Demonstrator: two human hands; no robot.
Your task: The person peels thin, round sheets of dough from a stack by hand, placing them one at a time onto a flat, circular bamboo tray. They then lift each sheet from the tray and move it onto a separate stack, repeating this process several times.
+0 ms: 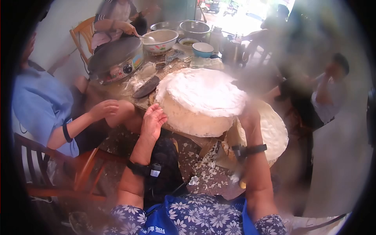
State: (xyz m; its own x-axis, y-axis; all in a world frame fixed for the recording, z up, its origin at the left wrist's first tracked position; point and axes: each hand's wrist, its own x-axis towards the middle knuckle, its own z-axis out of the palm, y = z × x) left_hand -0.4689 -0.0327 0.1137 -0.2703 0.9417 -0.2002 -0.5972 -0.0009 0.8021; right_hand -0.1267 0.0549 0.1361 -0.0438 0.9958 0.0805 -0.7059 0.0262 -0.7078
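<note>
Left hand (154,120) sitting at left edge of flatbreads (205,94), fingers half-curled, pinch unclear. Right hand (250,113) blurring at right edge, grip unreadable. Blue bowl (203,51) standing beyond.

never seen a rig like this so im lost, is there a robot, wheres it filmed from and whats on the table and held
No robot here: these are a person's bare hands, filmed by a camera worn on their head. The left hand is at the left edge of a pile of pale round sheets; the right hand, blurred, is by its right edge. Whether either grips is unclear. Beyond are a blue bowl, a floral bowl and a dark-topped appliance.
</note>
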